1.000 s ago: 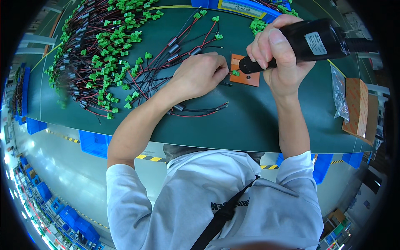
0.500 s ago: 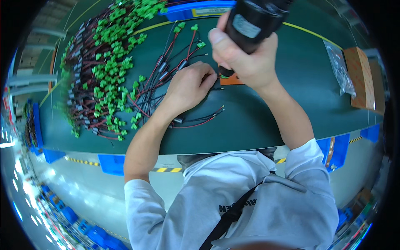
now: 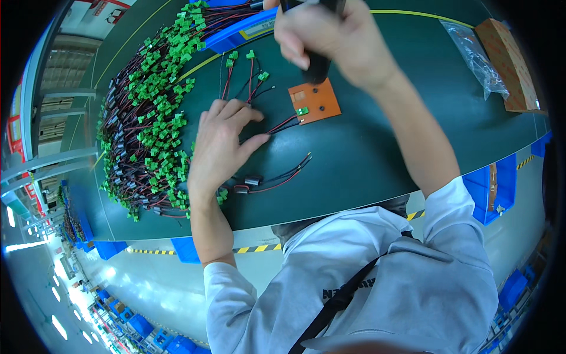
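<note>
My right hand (image 3: 354, 50), blurred by motion, grips a black cylindrical power tool (image 3: 318, 69), probably an electric screwdriver. Its lower end is over the far edge of an orange fixture plate (image 3: 330, 111); the upper part is cut off by the frame. In the plate's near left corner sits a green connector (image 3: 302, 111), with red and black wires (image 3: 283, 125) running left from it. My left hand (image 3: 219, 144) is spread above the wires, its thumb tip close to them; whether it touches I cannot tell. More green-ended cables (image 3: 250, 56) lie beyond its fingers.
A large heap of cables with green connectors (image 3: 159, 127) covers the left of the green table (image 3: 377, 159). A blue bin (image 3: 236, 38) stands at the back. A cable with a black cylinder (image 3: 253, 180) lies near me. To the right are a plastic bag (image 3: 477, 59) and a cardboard box (image 3: 510, 68).
My left hand has opened and drawn left from the fixture. My right hand has lifted the tool away from the green connector, which now shows. The whole view has also shifted.
</note>
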Demonstrator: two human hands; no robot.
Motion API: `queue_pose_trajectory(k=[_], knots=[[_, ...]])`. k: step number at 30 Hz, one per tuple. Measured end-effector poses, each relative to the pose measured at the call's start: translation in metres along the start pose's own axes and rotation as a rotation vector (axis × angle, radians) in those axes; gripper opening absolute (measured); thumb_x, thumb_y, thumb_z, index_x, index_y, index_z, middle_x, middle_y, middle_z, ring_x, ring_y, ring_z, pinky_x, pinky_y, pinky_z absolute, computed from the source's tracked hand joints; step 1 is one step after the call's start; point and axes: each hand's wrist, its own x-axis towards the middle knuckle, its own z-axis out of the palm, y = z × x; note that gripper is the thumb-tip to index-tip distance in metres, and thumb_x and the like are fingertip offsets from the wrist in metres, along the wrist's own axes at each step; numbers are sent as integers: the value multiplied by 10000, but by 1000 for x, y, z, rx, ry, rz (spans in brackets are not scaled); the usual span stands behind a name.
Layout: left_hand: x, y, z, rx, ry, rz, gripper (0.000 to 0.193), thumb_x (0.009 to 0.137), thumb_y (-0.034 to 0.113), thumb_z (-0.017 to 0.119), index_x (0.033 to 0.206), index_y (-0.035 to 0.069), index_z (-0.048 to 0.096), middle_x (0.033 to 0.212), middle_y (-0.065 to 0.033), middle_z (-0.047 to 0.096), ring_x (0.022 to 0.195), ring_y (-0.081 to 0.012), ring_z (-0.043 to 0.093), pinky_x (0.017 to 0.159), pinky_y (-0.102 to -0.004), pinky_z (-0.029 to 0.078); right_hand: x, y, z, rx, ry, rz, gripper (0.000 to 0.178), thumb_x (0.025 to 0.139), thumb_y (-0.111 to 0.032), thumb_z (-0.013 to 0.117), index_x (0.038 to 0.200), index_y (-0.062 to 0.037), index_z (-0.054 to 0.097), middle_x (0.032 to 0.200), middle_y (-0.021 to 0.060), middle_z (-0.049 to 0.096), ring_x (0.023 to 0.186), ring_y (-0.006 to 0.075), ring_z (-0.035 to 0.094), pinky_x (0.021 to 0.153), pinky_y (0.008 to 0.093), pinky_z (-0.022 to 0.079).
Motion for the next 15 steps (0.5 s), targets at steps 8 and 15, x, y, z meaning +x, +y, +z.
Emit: queue_pose_trajectory(k=[8,15], knots=[[-15,-20,12,-45,-60,-212,117,827,104,799,885,43,718,891,-94,672,856,-332,657,764,-441,480,13,63,-96,-1165,-36,-107,314,960,-235,681,1198,-30,677,1115,220,711,1041,371,672,919,459,521],[-5,-32,4,-15,262,-289,168,826,108,813,933,15,723,893,-132,669,815,-332,673,688,-414,526,6,101,-129,-1247,-159,404,238,812,-133,781,1017,-15,765,977,185,770,906,299,747,778,405,565]])
